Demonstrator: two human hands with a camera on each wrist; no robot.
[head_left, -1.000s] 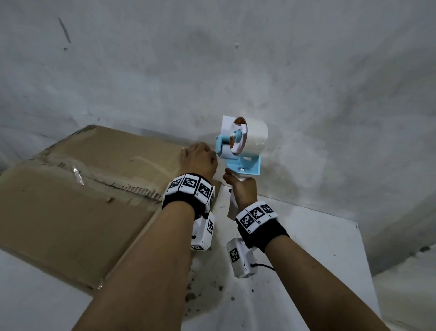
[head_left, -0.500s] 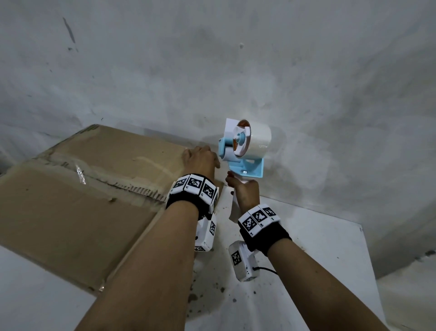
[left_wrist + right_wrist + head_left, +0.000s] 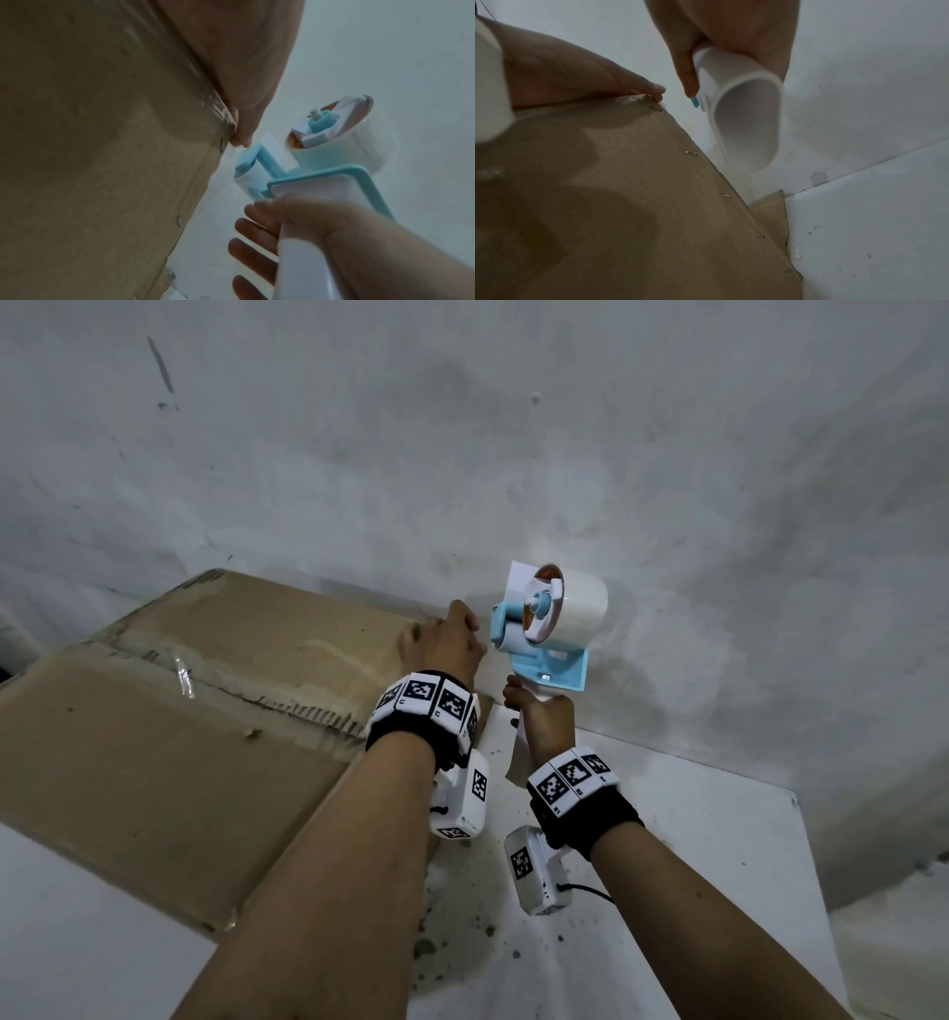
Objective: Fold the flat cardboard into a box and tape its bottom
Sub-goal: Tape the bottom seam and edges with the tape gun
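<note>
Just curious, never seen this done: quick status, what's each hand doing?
Left hand pressing tape end on the box edge. Right hand grips tape dispenser handle. Nothing in the way.

Both forearms are bare, with no sleeves. The left hand (image 3: 449,644) and the right hand (image 3: 545,722) wear no gloves. Each wrist carries a black fabric wristband (image 3: 590,819) topped by a curved row of white square tiles printed with black-and-white fiducial markers (image 3: 429,695). Under each wrist hangs a small white boxy camera module (image 3: 464,801) bearing another black-and-white marker on its side. A thin black cable (image 3: 590,891) runs out of the right wrist's white module (image 3: 534,870) near its lower end.
</note>
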